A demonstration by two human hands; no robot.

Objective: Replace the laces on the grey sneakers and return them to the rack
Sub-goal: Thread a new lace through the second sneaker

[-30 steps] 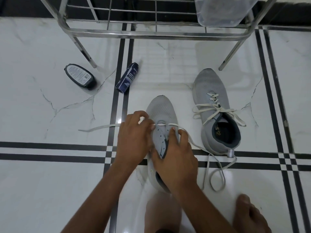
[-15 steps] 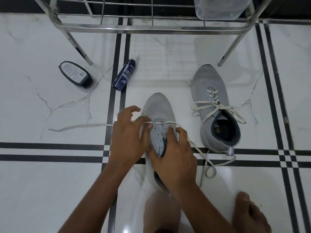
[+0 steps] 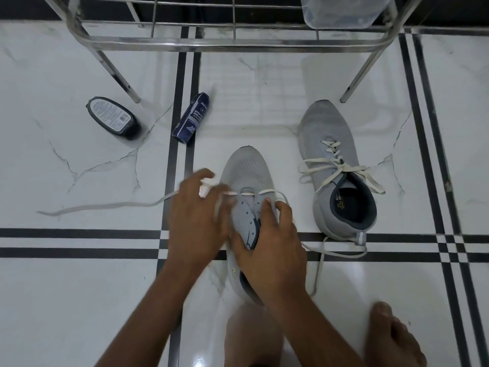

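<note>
Hands: right hand [image 3: 270, 242] grips near sneaker [image 3: 246, 181] at tongue; left hand [image 3: 197, 221] blurred, seems to pinch lace [image 3: 100, 206], not certain.
Rack [image 3: 232, 45]: beyond both shoes, unfilled where seen.
Second sneaker [image 3: 333, 144]: right of first, already laced, ends loose.
Near sneaker: on floor; lowest eyelets threaded only.
Lace: long tail trails left.
Technique: even both ends, keep flat, steady tongue.

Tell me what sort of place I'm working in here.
Most likely a home, perhaps an entryway: a person sits on a white marble-look tiled floor with black stripes, before a metal shoe rack, with a sneaker-cleaner can lying nearby.
</note>
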